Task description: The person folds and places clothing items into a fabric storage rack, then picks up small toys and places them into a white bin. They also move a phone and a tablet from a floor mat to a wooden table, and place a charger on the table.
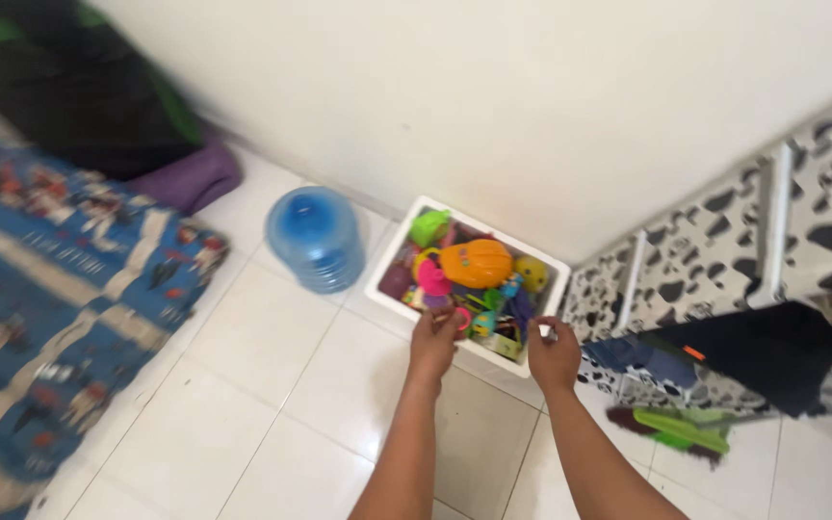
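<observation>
White rectangular plastic bin (392, 262), filled with bright plastic toys (474, 265), is set on the white tiled floor (272, 385) against the plain wall (532, 96). Its near rim is gripped by the left hand (435, 337), fingers curled, and the right hand (553, 354), fingers pinched. Blue water jug (315, 238) is placed just beside; cow-print drawer unit (724, 260) at right; blue patterned mattress (60, 289) at left.

white tiled floor (272, 424), plain wall (532, 96), cow-print drawer cabinet (724, 250).
</observation>
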